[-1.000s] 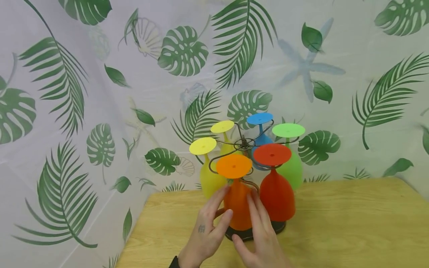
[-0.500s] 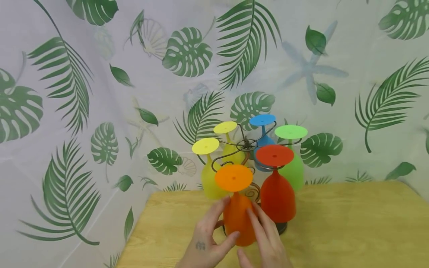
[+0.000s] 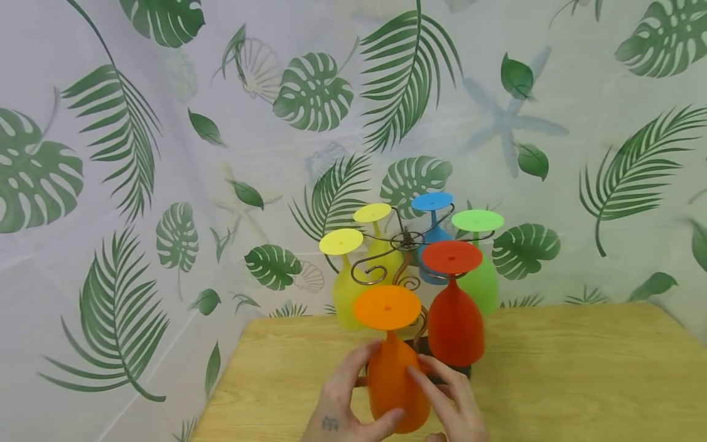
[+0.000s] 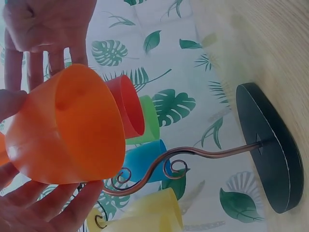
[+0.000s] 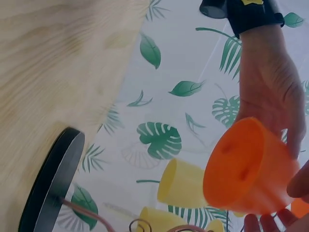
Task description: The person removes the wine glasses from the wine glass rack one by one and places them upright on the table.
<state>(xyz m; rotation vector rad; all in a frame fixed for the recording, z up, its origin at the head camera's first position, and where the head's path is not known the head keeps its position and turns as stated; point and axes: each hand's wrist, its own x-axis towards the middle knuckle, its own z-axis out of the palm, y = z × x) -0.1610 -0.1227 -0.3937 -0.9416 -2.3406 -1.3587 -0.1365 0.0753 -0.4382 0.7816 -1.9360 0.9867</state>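
In the head view, an orange plastic goblet (image 3: 396, 387) hangs upside down, foot up, in front of a wire glass rack (image 3: 407, 240). My left hand (image 3: 343, 399) grips its bowl from the left, thumb on the near side. From the right, my right hand (image 3: 455, 399) holds the same bowl with its fingers on the side. The left wrist view shows the open mouth of the orange goblet (image 4: 89, 123) well off the table. A red goblet (image 3: 455, 319) hangs on the rack just right of it.
Yellow goblets (image 3: 349, 294), a blue goblet (image 3: 433, 245) and a green goblet (image 3: 483, 282) also hang upside down on the rack. Its black base (image 4: 270, 150) stands on the wooden table (image 3: 569, 368). A leaf-patterned cloth (image 3: 248, 153) covers the wall behind.
The orange goblet has come out of its rack loop toward me and downward, with both hands on it. The curled wire of that loop now shows. The other goblets stay on the rack.
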